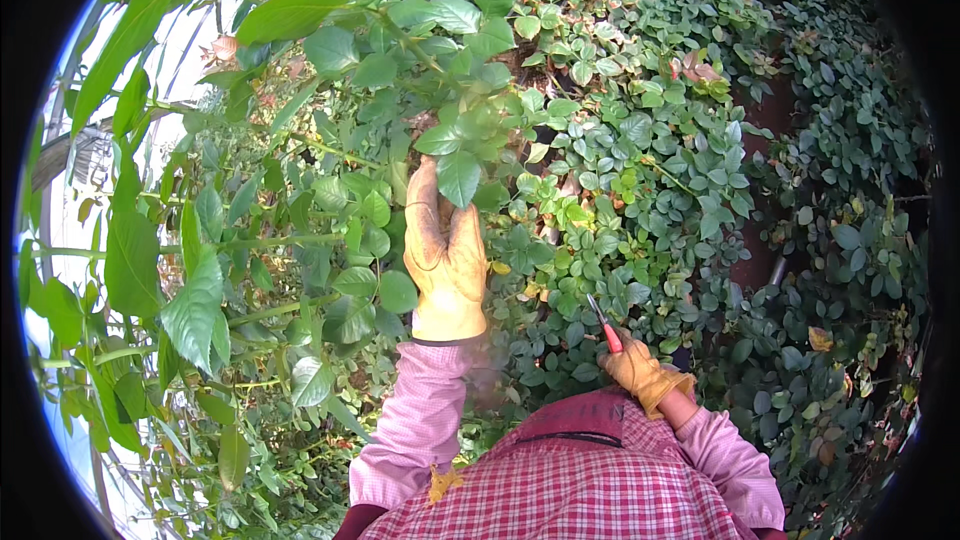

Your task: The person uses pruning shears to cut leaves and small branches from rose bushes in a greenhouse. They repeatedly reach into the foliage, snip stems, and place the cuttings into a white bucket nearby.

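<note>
My left hand [444, 247], in a yellow leather work glove, reaches up among rose stems and leaves. A green leaflet [459, 178] hangs over its fingertips, so whether they hold a stem cannot be seen. Low on the right, close to my body, my right hand [637, 371] wears a similar glove. It grips pruning shears by the red handle [613, 339], and their metal blades [596, 307] point up and left, over low foliage. The blades are apart from the stems near my left hand.
Long leafy rose stems [285, 241] cross from the left, some close to the camera. Dense low rose foliage [637, 135] spreads ahead and right. A dark strip [769, 165] runs between the plants, with a metal pipe [778, 270] beside it. A checked apron [562, 495] covers my front.
</note>
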Demonstrator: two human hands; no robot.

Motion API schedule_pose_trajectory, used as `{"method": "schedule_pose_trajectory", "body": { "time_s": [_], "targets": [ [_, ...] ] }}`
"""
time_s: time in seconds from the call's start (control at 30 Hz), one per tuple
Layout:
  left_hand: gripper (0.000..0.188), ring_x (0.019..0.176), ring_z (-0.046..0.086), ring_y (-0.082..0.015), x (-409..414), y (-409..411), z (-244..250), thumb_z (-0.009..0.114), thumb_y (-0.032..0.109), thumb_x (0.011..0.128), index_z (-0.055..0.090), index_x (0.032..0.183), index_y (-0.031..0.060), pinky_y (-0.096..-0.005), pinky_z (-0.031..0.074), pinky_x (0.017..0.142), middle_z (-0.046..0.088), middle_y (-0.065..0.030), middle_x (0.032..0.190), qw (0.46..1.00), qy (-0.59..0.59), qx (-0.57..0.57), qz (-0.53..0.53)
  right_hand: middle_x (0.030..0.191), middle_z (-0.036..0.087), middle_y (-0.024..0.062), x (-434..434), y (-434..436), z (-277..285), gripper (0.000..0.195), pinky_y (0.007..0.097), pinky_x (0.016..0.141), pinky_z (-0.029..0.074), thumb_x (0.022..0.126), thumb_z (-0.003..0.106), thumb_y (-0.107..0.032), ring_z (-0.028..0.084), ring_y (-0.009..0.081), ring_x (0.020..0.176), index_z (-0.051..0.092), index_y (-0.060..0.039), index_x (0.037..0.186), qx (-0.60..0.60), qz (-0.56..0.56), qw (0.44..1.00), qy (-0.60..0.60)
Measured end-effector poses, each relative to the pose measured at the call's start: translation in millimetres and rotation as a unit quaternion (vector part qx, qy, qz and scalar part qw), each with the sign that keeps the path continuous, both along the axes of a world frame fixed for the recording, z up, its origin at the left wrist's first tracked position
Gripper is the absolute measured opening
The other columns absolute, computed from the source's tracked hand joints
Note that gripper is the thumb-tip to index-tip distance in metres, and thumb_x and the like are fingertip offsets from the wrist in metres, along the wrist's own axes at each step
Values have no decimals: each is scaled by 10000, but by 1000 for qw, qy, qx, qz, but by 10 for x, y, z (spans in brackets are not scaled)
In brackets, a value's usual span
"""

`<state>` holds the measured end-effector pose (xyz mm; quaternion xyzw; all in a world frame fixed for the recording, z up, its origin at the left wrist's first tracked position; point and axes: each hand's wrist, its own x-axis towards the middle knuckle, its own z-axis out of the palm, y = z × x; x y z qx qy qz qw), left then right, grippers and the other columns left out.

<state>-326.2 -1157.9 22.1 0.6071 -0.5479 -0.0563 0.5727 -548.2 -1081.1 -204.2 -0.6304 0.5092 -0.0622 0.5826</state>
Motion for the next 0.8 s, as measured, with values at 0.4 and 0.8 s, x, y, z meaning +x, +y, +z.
{"method": "schedule_pose_trajectory", "body": {
  "time_s": [0.4, 0.8],
  "targets": [
    [357, 1116, 600, -209, 412, -542, -302, 606, 73, 940, 577, 1280, -32, -315, 431, 1012, 636, -135, 1233, 926, -117, 288, 216, 1084, 639, 259, -151, -1555, 14, 585, 461, 862, 493, 781, 670, -286, 608, 433, 1029, 516, -33, 1286, 177, 93, 977, -68],
    [331, 1029, 572, -143, 348, -394, -338, 600, 106, 964, 580, 1270, -18, -266, 469, 913, 613, -87, 1232, 918, -49, 283, 273, 964, 633, 172, 265, -2022, 444, 465, 421, 757, 474, 831, 625, -323, 603, 336, 857, 526, -77, 1212, 214, 250, 918, -221]
  ]
}}
